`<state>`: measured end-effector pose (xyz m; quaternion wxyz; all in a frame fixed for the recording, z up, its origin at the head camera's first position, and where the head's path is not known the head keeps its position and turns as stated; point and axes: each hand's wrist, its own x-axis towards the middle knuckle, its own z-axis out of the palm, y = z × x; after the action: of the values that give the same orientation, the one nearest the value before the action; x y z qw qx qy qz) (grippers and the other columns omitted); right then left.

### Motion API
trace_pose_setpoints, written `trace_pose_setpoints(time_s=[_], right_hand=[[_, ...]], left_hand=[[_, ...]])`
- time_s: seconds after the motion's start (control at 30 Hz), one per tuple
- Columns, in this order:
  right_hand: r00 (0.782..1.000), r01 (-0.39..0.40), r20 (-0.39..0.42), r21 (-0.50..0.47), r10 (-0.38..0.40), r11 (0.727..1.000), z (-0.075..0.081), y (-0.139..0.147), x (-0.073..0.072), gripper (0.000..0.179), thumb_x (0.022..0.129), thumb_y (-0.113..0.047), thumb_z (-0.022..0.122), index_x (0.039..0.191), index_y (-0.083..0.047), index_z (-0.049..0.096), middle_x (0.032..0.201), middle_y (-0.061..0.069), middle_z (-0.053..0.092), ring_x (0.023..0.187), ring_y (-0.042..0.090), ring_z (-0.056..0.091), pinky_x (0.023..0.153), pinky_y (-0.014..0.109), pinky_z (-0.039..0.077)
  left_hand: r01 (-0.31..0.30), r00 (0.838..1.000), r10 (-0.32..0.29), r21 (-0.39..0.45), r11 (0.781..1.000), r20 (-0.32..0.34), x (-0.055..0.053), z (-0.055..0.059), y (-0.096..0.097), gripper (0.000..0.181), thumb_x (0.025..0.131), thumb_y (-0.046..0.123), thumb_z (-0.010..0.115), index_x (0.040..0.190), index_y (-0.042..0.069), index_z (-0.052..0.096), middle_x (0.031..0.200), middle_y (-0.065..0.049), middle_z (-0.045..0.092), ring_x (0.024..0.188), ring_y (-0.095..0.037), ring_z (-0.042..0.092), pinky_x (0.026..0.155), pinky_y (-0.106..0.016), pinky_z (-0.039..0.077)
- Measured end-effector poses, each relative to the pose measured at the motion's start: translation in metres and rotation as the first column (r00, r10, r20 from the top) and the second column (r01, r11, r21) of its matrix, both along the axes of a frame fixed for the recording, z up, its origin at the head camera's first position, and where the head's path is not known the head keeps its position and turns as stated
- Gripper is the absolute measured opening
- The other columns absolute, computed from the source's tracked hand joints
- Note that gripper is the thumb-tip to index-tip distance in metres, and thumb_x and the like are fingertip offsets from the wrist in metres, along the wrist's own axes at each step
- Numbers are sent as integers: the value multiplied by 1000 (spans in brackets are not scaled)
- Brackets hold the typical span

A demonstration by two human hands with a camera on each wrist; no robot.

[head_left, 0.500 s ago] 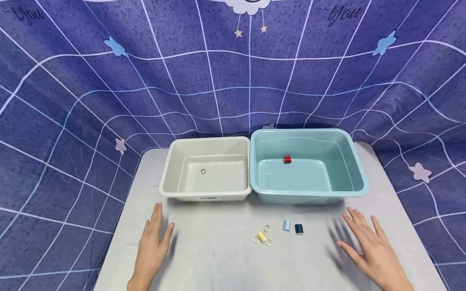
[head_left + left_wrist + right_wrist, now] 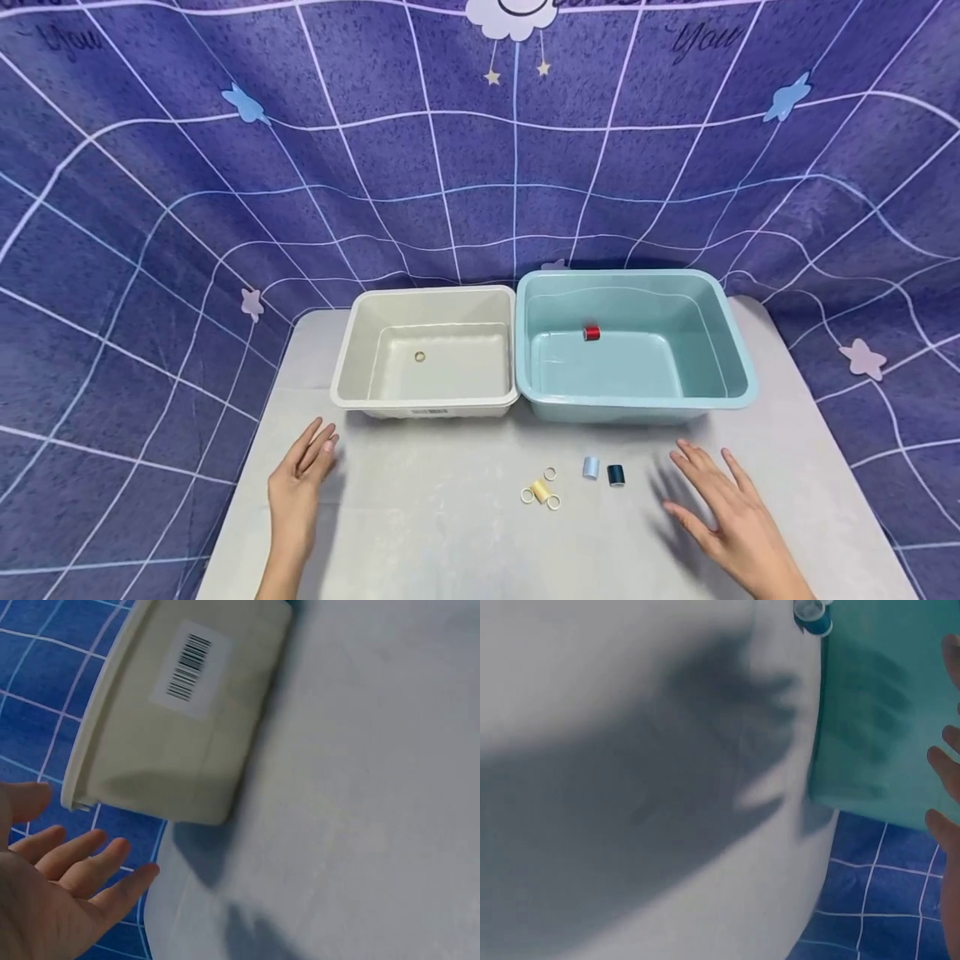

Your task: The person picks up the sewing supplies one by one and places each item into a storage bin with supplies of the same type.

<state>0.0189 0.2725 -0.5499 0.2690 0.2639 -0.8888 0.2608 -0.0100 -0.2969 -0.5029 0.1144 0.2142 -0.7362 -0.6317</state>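
Thread [image 2: 541, 491], wound into a yellow cylinder, lies among thin pale rings [image 2: 553, 509].

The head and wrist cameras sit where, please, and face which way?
Head: worn there, looking down at white tub, blue tub; left hand, right hand visible.
Left wrist: worn there, facing white tub; left hand visible.
Right wrist: worn there, facing tabletop, blue tub; right hand partly visible.
Head and left wrist share white tub.

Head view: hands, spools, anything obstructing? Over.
Left hand, right hand empty. Red spool in blue bin; yellow spool, light-blue spool, dark spool on table. Rings crowd yellow spool.
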Motion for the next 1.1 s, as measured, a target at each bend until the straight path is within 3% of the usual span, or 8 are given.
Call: trace_pose_setpoints(time_s=[0.13,0.23,0.43,0.6,0.8,1.0,1.1], right_hand=[[1000,-16,0,-22,16,1000,-2,-6,0,67,104,-55,58,135,3,66,139,22,67,153,8,40,137,41,18],[1000,-17,0,-30,17,999,-3,-8,-2,63,104,-53,58,134,2,67,136,21,69,151,8,43,136,40,19],[1000,-7,-1,-66,7,998,-11,-9,-9,59,104,-51,59,130,1,70,130,20,72,146,8,51,136,37,22],[1000,-3,15,-98,5,995,-21,-11,-13,60,104,-51,60,131,2,69,127,21,73,141,8,55,135,34,24],[998,-10,55,-118,16,993,-31,-19,-19,59,104,-49,62,132,2,68,127,20,73,133,15,62,135,31,24],[984,-14,175,-71,26,997,-39,-30,-25,61,84,-26,87,136,-3,67,132,15,72,126,27,66,134,25,23],[976,-14,217,-51,25,999,-42,-39,-28,67,76,-18,92,136,-4,67,133,13,72,123,31,66,133,20,19]], left_hand=[[-27,1000,25,159,987,11,-8,7,2,51,103,15,67,151,8,54,130,5,75,109,-3,74,89,-21,64],[-33,999,30,226,974,17,-15,11,4,51,103,17,67,151,9,53,127,8,76,109,-5,75,90,-25,65],[-47,999,46,233,971,8,-33,14,9,51,102,15,68,151,9,54,138,0,71,111,-7,75,91,-27,66],[-49,998,59,281,958,-25,-48,12,10,52,102,12,67,151,5,53,123,5,74,106,-8,75,88,-28,66],[-68,997,79,357,932,-16,-52,9,11,50,102,13,67,150,4,55,122,-3,70,105,-15,73,93,-35,64],[-96,992,119,407,908,-31,-59,6,13,50,101,10,68,148,2,56,124,-9,66,101,-17,72,90,-34,65],[-117,989,144,440,890,-28,-61,5,15,51,99,6,70,148,0,55,123,-9,66,99,-16,73,90,-34,65]])
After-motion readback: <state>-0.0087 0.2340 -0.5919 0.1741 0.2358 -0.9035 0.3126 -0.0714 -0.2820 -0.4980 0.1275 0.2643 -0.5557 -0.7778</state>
